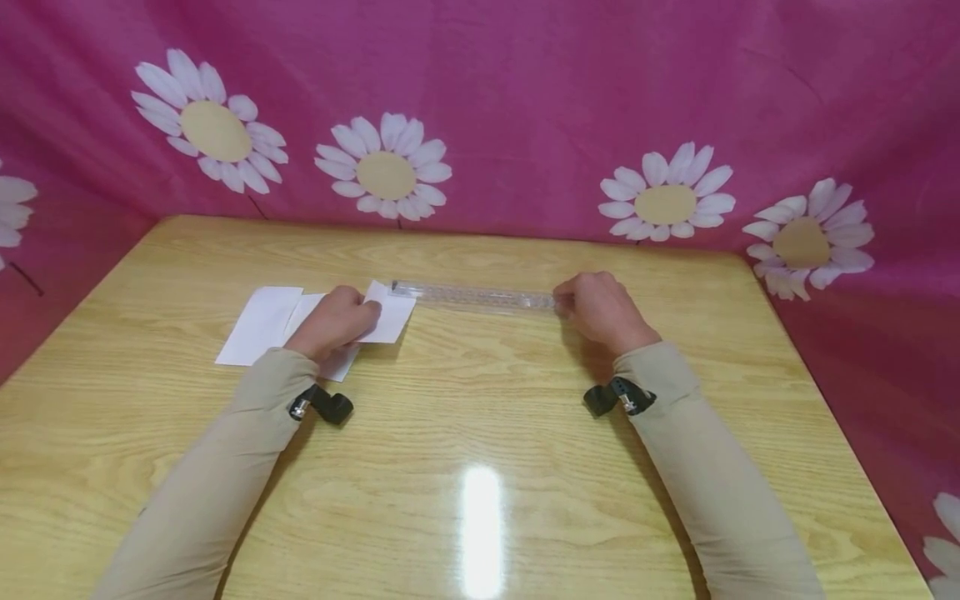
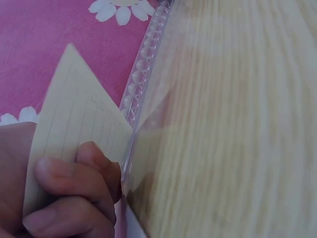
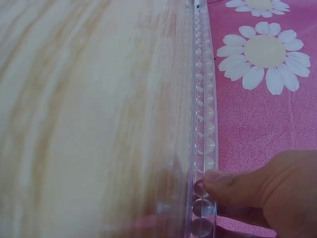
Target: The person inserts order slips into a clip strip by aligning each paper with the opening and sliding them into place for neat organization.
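Observation:
A long clear plastic strip (image 1: pixel 480 296) with a row of round, see-through bumps or beads (image 3: pixel 204 144) stretches between the two hands near the table's far side. The right hand (image 1: pixel 603 310) pinches its right end; the thumb (image 3: pixel 233 188) presses on the strip in the right wrist view. A small white sheet of paper (image 1: pixel 392 317) is in the left hand (image 1: pixel 336 321), gripped between thumb and curled fingers. Faint ruled lines show on this paper (image 2: pixel 74 114) in the left wrist view. The paper meets the strip's left end; whether the left hand touches the strip I cannot tell.
More white paper (image 1: pixel 258 327) lies on the wooden table (image 1: pixel 480 408), partly under the left hand. Behind and beside the table hangs a pink cloth (image 1: pixel 517 108) with white daisies. Each wrist wears a small black camera (image 1: pixel 330 406). A bright light reflection shows at the table's front.

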### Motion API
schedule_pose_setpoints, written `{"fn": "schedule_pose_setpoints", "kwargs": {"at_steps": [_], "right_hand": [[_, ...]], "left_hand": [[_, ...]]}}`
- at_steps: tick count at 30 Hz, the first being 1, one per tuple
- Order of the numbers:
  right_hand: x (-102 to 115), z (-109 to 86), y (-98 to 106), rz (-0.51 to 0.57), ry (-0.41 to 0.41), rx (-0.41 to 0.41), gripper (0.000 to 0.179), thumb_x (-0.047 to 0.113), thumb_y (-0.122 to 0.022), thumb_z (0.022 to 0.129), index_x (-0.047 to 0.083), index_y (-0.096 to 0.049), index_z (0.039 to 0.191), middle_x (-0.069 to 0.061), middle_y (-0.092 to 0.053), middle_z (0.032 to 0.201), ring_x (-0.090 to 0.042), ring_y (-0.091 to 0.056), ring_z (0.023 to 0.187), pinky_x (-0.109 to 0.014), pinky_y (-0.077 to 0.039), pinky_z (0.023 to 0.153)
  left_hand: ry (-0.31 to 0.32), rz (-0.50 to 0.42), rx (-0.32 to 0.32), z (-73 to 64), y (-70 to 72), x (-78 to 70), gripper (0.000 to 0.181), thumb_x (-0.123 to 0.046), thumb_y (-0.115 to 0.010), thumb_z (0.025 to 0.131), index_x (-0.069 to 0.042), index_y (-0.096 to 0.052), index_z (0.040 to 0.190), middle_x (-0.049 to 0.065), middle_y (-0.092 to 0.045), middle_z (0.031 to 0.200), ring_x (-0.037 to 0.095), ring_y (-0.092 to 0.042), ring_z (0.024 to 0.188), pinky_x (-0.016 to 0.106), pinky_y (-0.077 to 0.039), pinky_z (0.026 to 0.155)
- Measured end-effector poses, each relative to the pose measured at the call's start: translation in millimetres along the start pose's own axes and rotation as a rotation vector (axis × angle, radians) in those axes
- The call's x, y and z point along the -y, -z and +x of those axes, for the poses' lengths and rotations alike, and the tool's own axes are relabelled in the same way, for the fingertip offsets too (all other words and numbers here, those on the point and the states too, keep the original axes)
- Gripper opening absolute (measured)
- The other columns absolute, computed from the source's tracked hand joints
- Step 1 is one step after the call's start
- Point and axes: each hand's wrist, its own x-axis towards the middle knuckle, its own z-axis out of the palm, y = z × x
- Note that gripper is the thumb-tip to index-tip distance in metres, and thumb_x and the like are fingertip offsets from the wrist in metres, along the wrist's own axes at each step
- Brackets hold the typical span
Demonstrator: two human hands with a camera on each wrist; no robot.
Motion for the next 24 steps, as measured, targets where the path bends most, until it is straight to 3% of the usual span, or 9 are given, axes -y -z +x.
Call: {"fn": "schedule_pose_setpoints", "kwargs": {"at_steps": [7,11,20,24], "right_hand": [[1.0,0.2,0.4,-0.007,-0.009,0.011,0.014,0.006,-0.066,0.096,0.011,-0.072,0.085,-0.008,-0.061,0.08,-0.024,-0.052,0.077,-0.037,-0.043,0.069],[0.8,0.8,0.6,-0.018,0.005,-0.001,0.015,0.005,-0.066,0.095,0.01,-0.072,0.083,-0.007,-0.06,0.078,-0.024,-0.051,0.076,-0.037,-0.042,0.068],[-0.8,1.0,1.0,-0.007,-0.003,0.003,0.016,0.005,-0.065,0.095,0.011,-0.07,0.081,-0.007,-0.058,0.076,-0.024,-0.051,0.076,-0.036,-0.041,0.067],[-0.9,1.0,0.6,0.0,-0.009,0.008,0.013,0.006,-0.066,0.096,0.011,-0.075,0.088,-0.008,-0.063,0.081,-0.024,-0.052,0.077,-0.037,-0.044,0.069]], "left_hand": [[-0.008,0.013,-0.011,0.0,-5.2,-4.2,0.024,-0.025,-0.043,0.095,-0.01,-0.046,0.076,0.002,-0.049,0.068,0.019,-0.05,0.063,0.03,-0.041,0.06],[0.005,0.017,-0.003,-0.1,-7.7,-7.2,0.022,-0.023,-0.043,0.094,-0.01,-0.046,0.077,0.001,-0.049,0.066,0.018,-0.048,0.06,0.03,-0.041,0.059],[0.018,-0.061,0.025,2.3,-14.6,-14.9,0.027,-0.023,-0.044,0.097,-0.011,-0.042,0.073,-0.005,-0.041,0.055,0.013,-0.039,0.05,0.027,-0.035,0.051],[0.03,-0.152,0.021,1.2,-20.3,-17.0,0.024,-0.021,-0.046,0.096,-0.012,-0.039,0.075,-0.005,-0.038,0.056,0.012,-0.035,0.049,0.026,-0.031,0.049]]}}
